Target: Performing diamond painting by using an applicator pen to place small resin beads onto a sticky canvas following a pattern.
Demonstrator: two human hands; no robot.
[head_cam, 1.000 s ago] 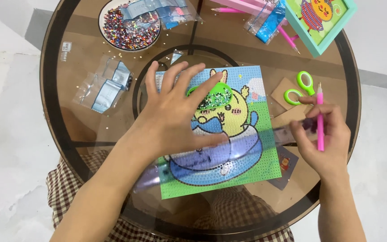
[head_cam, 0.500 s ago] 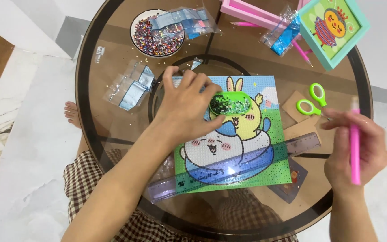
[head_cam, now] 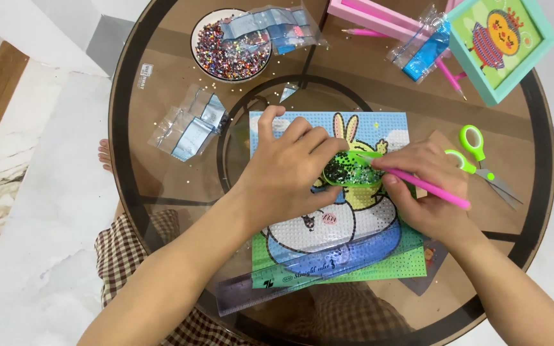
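Note:
A diamond-painting canvas (head_cam: 360, 131) with a cartoon rabbit and a blue swim ring lies on the round glass table (head_cam: 161, 173). A small green tray (head_cam: 352, 170) full of dark beads rests on the canvas. My left hand (head_cam: 286, 176) grips the tray's left side. My right hand (head_cam: 421, 186) holds a pink pen (head_cam: 431, 186) with its tip over the tray's beads. A clear purple ruler (head_cam: 302, 272) lies across the canvas's near edge.
A white bowl (head_cam: 231, 45) of mixed beads and small plastic bags (head_cam: 190, 125) sit at the far left. Green scissors (head_cam: 476, 157) lie to the right. A teal-framed picture (head_cam: 501, 45), pink box (head_cam: 370, 16) and blue bead bags (head_cam: 424, 51) are at the far right.
My right hand has come in from the right and brought the pen tip to the green tray. My left hand has closed on the tray's side. The view shifted slightly.

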